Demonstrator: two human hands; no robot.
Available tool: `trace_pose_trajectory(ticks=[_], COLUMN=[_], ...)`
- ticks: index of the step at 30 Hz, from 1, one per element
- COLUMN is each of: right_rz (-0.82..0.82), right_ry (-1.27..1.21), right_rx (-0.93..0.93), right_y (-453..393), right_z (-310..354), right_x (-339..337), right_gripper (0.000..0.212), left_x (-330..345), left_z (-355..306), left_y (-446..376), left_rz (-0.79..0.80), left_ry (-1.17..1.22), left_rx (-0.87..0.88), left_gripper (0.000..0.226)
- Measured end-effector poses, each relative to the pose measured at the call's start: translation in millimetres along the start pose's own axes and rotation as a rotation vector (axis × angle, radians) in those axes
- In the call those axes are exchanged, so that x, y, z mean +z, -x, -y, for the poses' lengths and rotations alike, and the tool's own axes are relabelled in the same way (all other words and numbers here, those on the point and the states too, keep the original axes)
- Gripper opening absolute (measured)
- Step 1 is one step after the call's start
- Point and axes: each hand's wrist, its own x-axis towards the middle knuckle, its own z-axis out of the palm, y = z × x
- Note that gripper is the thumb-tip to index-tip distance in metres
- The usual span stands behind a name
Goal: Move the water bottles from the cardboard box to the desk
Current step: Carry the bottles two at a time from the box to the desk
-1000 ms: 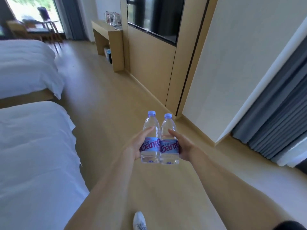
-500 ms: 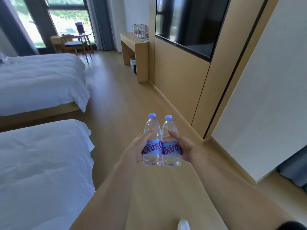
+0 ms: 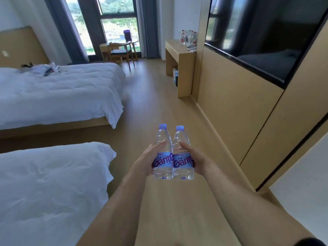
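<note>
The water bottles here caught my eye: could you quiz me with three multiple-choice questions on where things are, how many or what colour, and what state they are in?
1. Where is the desk?
A. against the far right wall
B. between the beds
C. behind the chair

2. How many bottles are being carried?
A. one
B. two
C. four

3. How are the carried bottles held?
A. lying flat
B. upside down
C. upright, side by side

Answers:
1 A: it stands by the panelled wall, with other bottles on top.
2 B: the left hand grips the left bottle, the right hand grips the right bottle.
3 C: both blue caps point up.
</note>
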Motion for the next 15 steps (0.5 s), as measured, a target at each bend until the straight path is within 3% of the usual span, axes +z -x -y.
trace_pose_trajectory(ticks=[9,15], right_rz=[0.132,0.127], right_ry=[0.025,0.016], right_rx=[0.031,0.032], right_y=[-127.8,-206.0], right_z=[82.2,119.6], right_x=[-22.8,-34.2], right_gripper=[0.061,0.062], left_x=[8.7,4.0], left_z=[-74.0,-115.6], left_y=[-109.9,-189.0], left_rz=[-0.085,-0.088], left_ry=[0.004,-0.008], left_rx=[0.032,0.015], left_gripper=[0.036,0.058])
